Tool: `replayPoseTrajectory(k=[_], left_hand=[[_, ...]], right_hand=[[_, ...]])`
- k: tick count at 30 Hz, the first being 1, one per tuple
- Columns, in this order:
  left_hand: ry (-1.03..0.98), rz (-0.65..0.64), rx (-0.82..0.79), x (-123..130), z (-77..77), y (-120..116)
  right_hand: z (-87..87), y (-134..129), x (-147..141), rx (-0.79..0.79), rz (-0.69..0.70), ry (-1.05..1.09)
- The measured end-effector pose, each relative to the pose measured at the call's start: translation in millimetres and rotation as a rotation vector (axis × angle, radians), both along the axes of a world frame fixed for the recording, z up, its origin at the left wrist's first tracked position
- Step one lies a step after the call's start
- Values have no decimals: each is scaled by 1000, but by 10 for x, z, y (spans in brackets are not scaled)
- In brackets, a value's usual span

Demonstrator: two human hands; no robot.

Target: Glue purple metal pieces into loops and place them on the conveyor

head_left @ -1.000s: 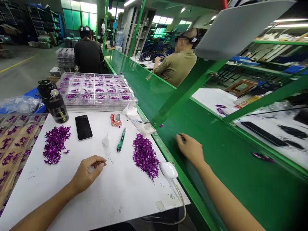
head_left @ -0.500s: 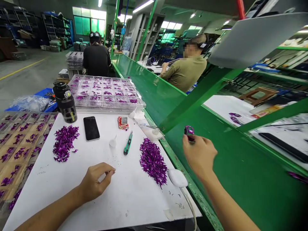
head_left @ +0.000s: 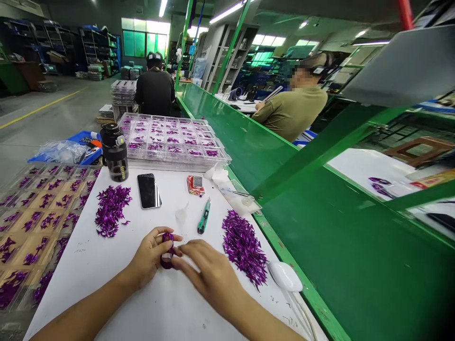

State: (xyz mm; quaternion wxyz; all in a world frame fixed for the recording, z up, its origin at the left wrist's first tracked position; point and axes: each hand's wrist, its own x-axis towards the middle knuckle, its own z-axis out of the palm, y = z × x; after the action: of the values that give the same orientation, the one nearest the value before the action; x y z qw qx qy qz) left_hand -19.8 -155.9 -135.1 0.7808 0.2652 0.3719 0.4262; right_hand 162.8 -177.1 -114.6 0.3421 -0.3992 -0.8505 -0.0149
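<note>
On a white work board (head_left: 106,284), my left hand (head_left: 151,255) grips a small purple loop-shaped piece (head_left: 167,251). The fingertips of my right hand (head_left: 209,279) press against the piece from the right, hiding part of it. A loose heap of purple slivers (head_left: 243,248) lies just right of my right hand, and a smaller heap (head_left: 111,210) lies left of my left hand. A small clear plastic cone (head_left: 181,215) stands just beyond my hands, near a green utility knife (head_left: 204,216).
A black phone (head_left: 148,191), red packet (head_left: 195,184), and black bottle (head_left: 115,151) stand on the board. A white mouse (head_left: 285,277) sits at its right edge, beside a green conveyor belt (head_left: 320,237). Stacked clear trays (head_left: 170,142) lie beyond; two co-workers (head_left: 154,90) (head_left: 295,109) sit farther off.
My right hand has come left from above the belt, where it held the purple piece, to the board. The piece is now in my left hand's fingers. The view has shifted slightly.
</note>
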Motion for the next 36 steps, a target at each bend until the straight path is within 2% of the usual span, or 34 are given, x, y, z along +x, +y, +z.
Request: replayPoseTrajectory(k=[3, 5, 7, 11, 14, 18, 20, 22, 24, 25, 27, 29, 33, 36], left_hand=[[-49, 9, -38, -13, -16, 18], [-36, -3, -33, -7, -36, 14], [-1, -43, -9, 6, -61, 4], [31, -98, 10, 36, -95, -8], [-4, -127, 8, 50, -79, 0], [-38, -140, 20, 56, -35, 31], [-41, -97, 17, 55, -26, 53], [-40, -39, 3, 52, -33, 76], [-44, -3, -10, 47, -57, 94], [-51, 2, -16, 45, -71, 100], [-64, -1, -29, 42, -97, 108], [-74, 4, -39, 43, -109, 112], [-75, 40, -52, 51, -97, 122], [-63, 36, -42, 52, -93, 131]], right_hand=[[136, 318, 196, -243, -342, 74], [144, 548, 253, -463, -484, 132], [62, 747, 224, -610, -455, 203], [-229, 935, 54, -683, -314, 287], [-325, 874, 4, -666, -309, 386], [-154, 644, 61, -572, -419, 529], [-22, 520, 72, -428, -494, 584], [80, 417, 46, -209, -543, 644], [131, 346, -8, -24, -473, 742], [137, 320, -38, 22, -383, 798], [125, 276, -87, 43, -158, 874], [95, 232, -109, 13, -7, 865], [35, 138, -92, -68, 27, 768], [-3, 83, -70, -109, -70, 659]])
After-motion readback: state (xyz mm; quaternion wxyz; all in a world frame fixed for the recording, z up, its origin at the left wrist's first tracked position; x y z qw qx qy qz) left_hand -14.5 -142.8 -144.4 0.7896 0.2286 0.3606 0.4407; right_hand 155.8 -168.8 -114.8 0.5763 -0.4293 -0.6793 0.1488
